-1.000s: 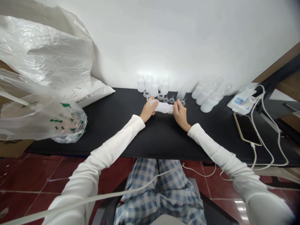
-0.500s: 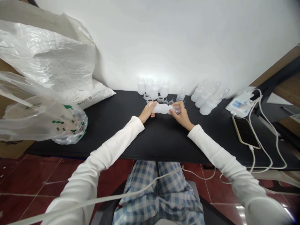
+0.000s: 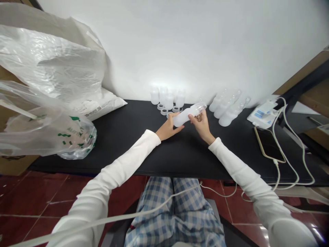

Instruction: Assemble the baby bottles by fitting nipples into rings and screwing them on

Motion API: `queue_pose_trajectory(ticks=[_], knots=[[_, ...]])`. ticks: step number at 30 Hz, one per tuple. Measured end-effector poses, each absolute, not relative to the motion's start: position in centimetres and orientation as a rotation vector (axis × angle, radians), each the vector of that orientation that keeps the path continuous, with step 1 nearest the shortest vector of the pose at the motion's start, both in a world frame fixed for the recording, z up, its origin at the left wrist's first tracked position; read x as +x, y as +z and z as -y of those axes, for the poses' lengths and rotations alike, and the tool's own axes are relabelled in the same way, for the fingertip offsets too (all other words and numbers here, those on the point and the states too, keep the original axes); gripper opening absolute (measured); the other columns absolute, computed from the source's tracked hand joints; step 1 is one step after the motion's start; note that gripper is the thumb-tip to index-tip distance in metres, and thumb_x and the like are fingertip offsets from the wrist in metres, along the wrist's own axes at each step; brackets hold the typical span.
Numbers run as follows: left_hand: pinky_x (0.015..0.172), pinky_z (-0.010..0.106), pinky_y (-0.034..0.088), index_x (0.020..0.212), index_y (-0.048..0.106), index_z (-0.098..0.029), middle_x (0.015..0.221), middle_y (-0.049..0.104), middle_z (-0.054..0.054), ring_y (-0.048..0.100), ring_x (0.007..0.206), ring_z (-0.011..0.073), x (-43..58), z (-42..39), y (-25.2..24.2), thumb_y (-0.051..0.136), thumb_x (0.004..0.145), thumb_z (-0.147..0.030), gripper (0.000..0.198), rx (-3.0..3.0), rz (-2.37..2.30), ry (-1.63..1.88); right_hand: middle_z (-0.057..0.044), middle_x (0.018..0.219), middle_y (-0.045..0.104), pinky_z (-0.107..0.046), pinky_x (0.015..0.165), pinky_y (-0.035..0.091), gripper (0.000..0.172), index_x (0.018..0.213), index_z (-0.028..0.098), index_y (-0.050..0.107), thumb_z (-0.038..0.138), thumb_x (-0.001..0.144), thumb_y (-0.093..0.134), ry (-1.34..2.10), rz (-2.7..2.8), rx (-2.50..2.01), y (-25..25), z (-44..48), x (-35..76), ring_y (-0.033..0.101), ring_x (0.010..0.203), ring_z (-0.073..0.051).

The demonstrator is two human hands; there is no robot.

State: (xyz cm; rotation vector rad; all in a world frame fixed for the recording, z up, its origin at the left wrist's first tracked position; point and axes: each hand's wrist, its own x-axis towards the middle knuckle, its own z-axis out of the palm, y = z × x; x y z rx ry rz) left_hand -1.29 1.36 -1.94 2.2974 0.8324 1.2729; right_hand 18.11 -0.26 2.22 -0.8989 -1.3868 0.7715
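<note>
A white translucent plastic bottle [image 3: 185, 115] with a clear cap end is held above the black table [image 3: 128, 144], tilted up to the right. My left hand [image 3: 169, 129] cups its lower end with the fingers curled under it. My right hand [image 3: 202, 123] grips the upper part near the clear cap. Behind the hands stand several white bottles [image 3: 167, 96] upright against the wall, with loose white rings [image 3: 164, 109] lying in front of them. Several more capped bottles [image 3: 227, 108] lie in a row at the right.
Large plastic bags [image 3: 48, 103] fill the table's left end. A phone [image 3: 268, 144] with a white cable [image 3: 293, 157] and a white-and-blue packet [image 3: 262, 115] lie at the right. Below the table edge are my checked trousers and a red tiled floor.
The bottle lay flat between both hands a second ago; now it is lifted and tilted up to the right, and my left hand has slid to its lower end.
</note>
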Motion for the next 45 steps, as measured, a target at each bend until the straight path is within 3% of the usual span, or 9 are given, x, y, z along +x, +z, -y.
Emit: queue_pose_trajectory(ticks=[5,9,13,19,28,32,35,40,45], knots=[[0.12,0.05,0.04,0.144,0.04,-0.019,0.146,0.049,0.02,0.048,0.143,0.0304,-1.1,-0.5,-1.1,0.057,0.097,-0.049,0.058,2.48,-0.754,0.955,-0.011,0.123,0.058,-0.044,0.101,0.053,0.049,0.126,0.023,0.051,0.056,0.09,0.062,0.194,1.492,-1.096,2.6,0.0,20.4,0.061,0.116,-0.025],[0.117,0.052,0.04,0.144,0.043,-0.017,0.147,0.048,0.02,0.046,0.143,0.0321,-1.4,-0.4,-0.8,0.053,0.098,-0.035,0.05,2.482,-1.076,0.969,-0.019,0.132,0.051,-0.059,0.11,0.044,0.054,0.142,0.018,0.039,0.044,0.096,0.048,-0.282,1.423,-1.314,3.0,-0.9,23.3,0.053,0.131,-0.033],[0.11,0.053,0.044,0.14,0.046,-0.012,0.145,0.048,0.023,0.049,0.136,0.037,-1.9,-1.2,-1.5,0.057,0.091,-0.025,0.052,2.388,-1.463,1.042,-0.025,0.144,0.04,-0.063,0.112,0.04,0.067,0.153,0.012,0.024,0.034,0.094,0.046,-0.437,1.397,-1.413,2.2,-1.8,25.1,0.041,0.143,-0.037],[0.103,0.053,0.047,0.134,0.049,-0.01,0.139,0.053,0.024,0.056,0.124,0.0372,-2.0,-1.4,-1.6,0.053,0.093,-0.025,0.044,2.404,-1.525,0.92,-0.025,0.141,0.043,-0.064,0.11,0.041,0.06,0.151,0.013,0.027,0.028,0.095,0.043,-0.501,1.458,-1.508,1.2,-2.5,26.2,0.045,0.137,-0.037],[0.101,0.05,0.048,0.113,0.054,-0.013,0.129,0.056,0.021,0.059,0.116,0.0344,-1.9,-1.6,-1.6,0.059,0.09,-0.023,0.026,2.396,-1.526,0.97,-0.027,0.152,0.029,-0.07,0.108,0.036,0.057,0.149,0.015,0.032,0.037,0.098,0.044,-0.603,1.357,-1.569,1.8,-1.6,25.8,0.032,0.145,-0.043],[0.098,0.047,0.048,0.097,0.051,-0.018,0.117,0.06,0.017,0.061,0.111,0.0318,-2.0,-1.6,-1.3,0.062,0.09,-0.027,0.016,2.348,-1.512,0.943,-0.022,0.122,0.055,-0.059,0.101,0.045,0.034,0.123,0.014,0.057,0.03,0.099,0.039,-0.575,1.579,-1.482,2.1,-0.9,25.2,0.053,0.121,-0.036],[0.097,0.044,0.047,0.093,0.048,-0.02,0.107,0.062,0.012,0.061,0.104,0.0269,-2.1,-1.6,-1.2,0.06,0.09,-0.023,0.013,2.276,-1.45,0.971,-0.014,0.094,0.061,-0.043,0.086,0.051,0.031,0.107,0.017,0.065,0.024,0.099,0.036,-0.447,1.887,-1.452,1.9,-0.6,24.4,0.06,0.095,-0.028],[0.092,0.033,0.048,0.094,0.05,-0.021,0.102,0.065,0.006,0.063,0.098,0.0184,-1.9,-1.5,-0.7,0.068,0.087,-0.024,0.021,1.93,-1.305,1.2,-0.016,0.098,0.064,-0.034,0.068,0.047,0.041,0.13,0.012,0.063,0.021,0.096,0.04,-0.321,2.01,-1.71,0.6,-0.9,23.7,0.059,0.085,-0.026],[0.063,0.023,0.048,0.093,0.049,-0.02,0.078,0.071,0.002,0.064,0.062,0.0112,-1.0,-1.5,0.5,0.063,0.095,-0.042,0.027,1.332,-1.097,1.177,-0.023,0.107,0.063,-0.045,0.084,0.052,0.045,0.135,0.005,0.059,0.024,0.097,0.044,-0.37,2.109,-1.759,-0.7,-1.6,24.0,0.059,0.097,-0.033]])
